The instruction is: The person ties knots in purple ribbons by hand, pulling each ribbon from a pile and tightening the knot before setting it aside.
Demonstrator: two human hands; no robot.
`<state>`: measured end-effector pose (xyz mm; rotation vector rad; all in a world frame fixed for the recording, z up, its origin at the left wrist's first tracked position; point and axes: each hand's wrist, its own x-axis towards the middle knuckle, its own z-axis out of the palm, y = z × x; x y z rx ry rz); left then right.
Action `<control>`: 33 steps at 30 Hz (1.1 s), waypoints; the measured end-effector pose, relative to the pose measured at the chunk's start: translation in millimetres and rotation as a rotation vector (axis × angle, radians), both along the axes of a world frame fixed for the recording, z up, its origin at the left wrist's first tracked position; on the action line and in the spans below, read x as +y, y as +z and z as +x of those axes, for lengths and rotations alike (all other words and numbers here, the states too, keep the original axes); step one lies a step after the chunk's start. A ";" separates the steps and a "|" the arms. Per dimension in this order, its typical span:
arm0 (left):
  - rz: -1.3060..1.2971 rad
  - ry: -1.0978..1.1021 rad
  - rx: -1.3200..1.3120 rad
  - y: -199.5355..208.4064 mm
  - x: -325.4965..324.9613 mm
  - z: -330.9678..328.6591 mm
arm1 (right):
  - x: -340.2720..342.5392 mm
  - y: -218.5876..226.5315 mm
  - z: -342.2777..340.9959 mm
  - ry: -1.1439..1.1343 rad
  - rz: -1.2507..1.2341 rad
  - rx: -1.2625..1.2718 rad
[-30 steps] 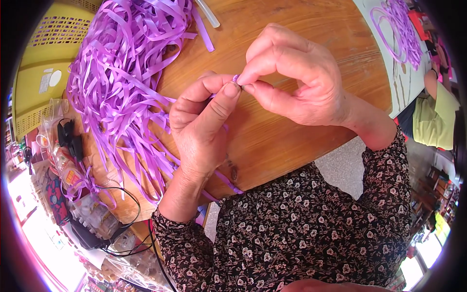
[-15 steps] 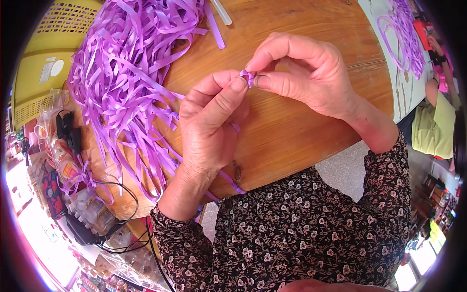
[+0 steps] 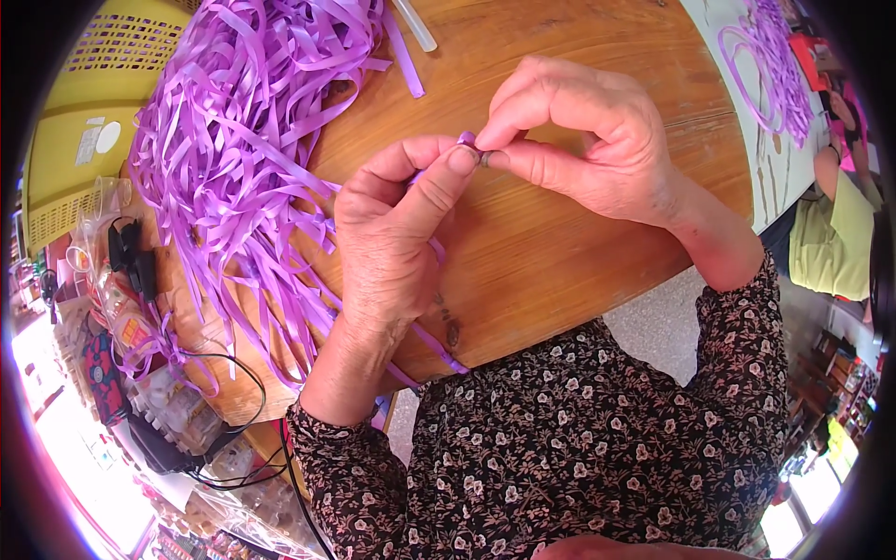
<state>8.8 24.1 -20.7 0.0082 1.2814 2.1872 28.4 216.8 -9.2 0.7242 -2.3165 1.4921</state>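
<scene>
A short folded bit of purple ribbon (image 3: 466,138) sits between my two hands, above the wooden table. My left hand (image 3: 392,215) is closed, its thumb and forefinger pinching the ribbon; more ribbon shows behind its palm. From the right, my right hand (image 3: 602,140) meets it, thumb and forefinger pressed together at the ribbon's edge, its other fingers curled. The fingertips hide most of the fold. Beside my left hand spreads a big tangled heap of purple ribbons (image 3: 247,112), with strands trailing toward the table's near edge.
The wooden table (image 3: 579,252) lies under my hands, with a clear tube (image 3: 417,26) at its far side. A yellow basket (image 3: 58,149), plastic bags and black cables (image 3: 247,366) crowd the left. At right, a white table (image 3: 737,93) bears more purple ribbons (image 3: 775,75); a person (image 3: 835,238) is beyond.
My left hand has shifted slightly left. My right fingertips have closed in on the ribbon, and less of its fold shows between the hands now.
</scene>
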 end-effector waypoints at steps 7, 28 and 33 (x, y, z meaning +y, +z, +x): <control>-0.200 0.062 0.206 15.1 7.4 8.2 | 3.3 -0.8 -0.4 0.041 -0.120 -0.147; -0.345 0.077 0.289 17.2 3.7 6.1 | 9.5 -1.3 -2.6 0.024 -0.132 -0.223; -0.344 0.108 0.285 17.9 4.7 6.0 | 8.9 -1.9 -2.6 0.017 -0.151 -0.232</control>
